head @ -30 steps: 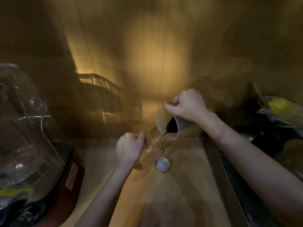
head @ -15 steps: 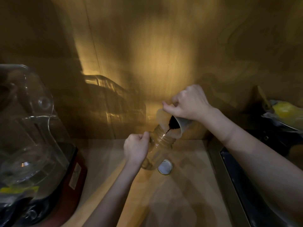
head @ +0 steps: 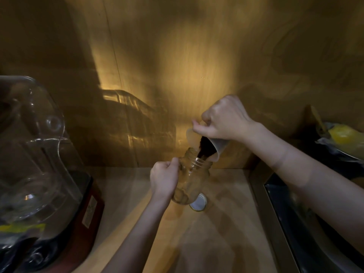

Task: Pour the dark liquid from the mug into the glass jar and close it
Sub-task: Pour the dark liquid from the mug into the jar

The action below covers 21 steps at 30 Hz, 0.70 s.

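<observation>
A clear glass jar stands tilted on the wooden counter, its open mouth leaning up toward the right. My left hand grips the jar's left side near the neck. My right hand holds a pale mug tipped steeply over the jar's mouth. Dark liquid runs from the mug's rim into the jar. The jar's round lid lies flat on the counter just right of the jar's base, white inside facing up.
A blender with a clear jug on a dark red base fills the left. A wooden wall rises behind. A dark sink lies along the right, with a yellow item on a dish beyond it.
The mug has tipped further and the dark stream into the jar is thicker. My right hand rose slightly. The jar and lid have stayed where they were.
</observation>
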Motion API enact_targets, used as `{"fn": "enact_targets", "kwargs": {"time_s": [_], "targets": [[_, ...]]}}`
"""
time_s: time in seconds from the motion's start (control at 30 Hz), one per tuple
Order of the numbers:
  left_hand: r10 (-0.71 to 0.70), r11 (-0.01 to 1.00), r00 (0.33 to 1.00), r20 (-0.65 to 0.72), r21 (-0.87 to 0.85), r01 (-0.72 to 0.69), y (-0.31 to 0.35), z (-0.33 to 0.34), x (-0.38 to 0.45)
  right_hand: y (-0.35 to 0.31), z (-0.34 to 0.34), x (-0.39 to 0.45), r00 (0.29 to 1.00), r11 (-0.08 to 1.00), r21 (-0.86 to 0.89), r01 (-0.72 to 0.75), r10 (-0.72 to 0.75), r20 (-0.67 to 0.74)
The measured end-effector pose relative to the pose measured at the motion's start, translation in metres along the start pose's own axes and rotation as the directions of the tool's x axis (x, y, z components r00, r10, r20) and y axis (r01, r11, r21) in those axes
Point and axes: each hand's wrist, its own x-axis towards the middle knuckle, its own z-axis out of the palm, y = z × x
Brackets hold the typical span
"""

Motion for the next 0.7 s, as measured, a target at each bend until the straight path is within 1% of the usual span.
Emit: {"fn": "enact_targets", "kwargs": {"time_s": [0.2,0.43,0.57,0.7], "targets": [[-0.001,0.999,0.999,0.034,-0.037,0.002,0.0003,-0.0012,0.0028,0.0014,0.0003,0.0049,1.000,1.000,0.010,0.006,-0.006,-0.012],[-0.016,0.998,1.000,0.022,-0.062,0.018,0.0014,0.0013,0.0044,0.0042,-0.0028,0.0056,0.998,0.998,0.014,0.057,-0.057,-0.013],[-0.013,0.998,1.000,0.021,-0.066,0.014,0.0022,0.0033,0.0053,0.0037,-0.0035,0.0060,0.993,0.993,-0.009,0.115,-0.115,0.017],[-0.012,0.997,0.999,0.030,-0.081,0.015,0.0014,0.0031,0.0065,0.0050,-0.0071,0.0108,0.990,0.990,-0.022,0.138,-0.138,0.009]]}}
